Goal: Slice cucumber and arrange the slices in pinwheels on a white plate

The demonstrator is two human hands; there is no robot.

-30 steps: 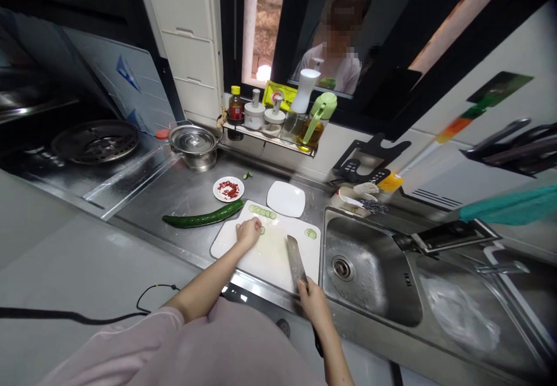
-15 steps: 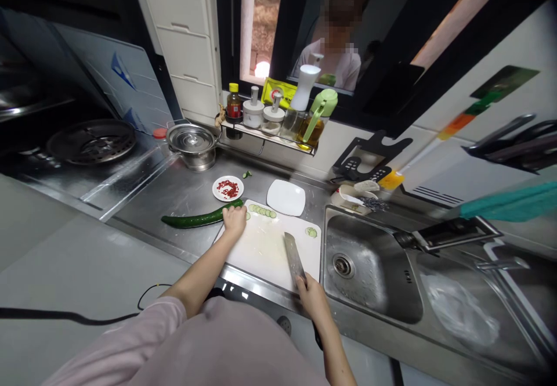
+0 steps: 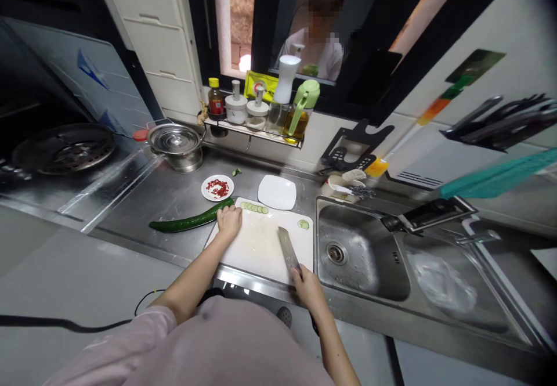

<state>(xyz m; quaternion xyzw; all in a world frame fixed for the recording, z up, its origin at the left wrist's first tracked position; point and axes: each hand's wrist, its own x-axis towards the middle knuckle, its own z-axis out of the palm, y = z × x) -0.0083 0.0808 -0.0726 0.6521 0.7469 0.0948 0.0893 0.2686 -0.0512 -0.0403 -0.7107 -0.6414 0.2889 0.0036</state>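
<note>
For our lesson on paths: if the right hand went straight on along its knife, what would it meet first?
Probably the white plate, beyond the cutting board; the row of cucumber slices seems left of the line, but the height of the kitchen knife is unclear.

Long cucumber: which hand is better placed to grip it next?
Left, I'd judge: the left hand is right at one end of the cucumber, while the right hand is farther off and occupied with the knife.
</note>
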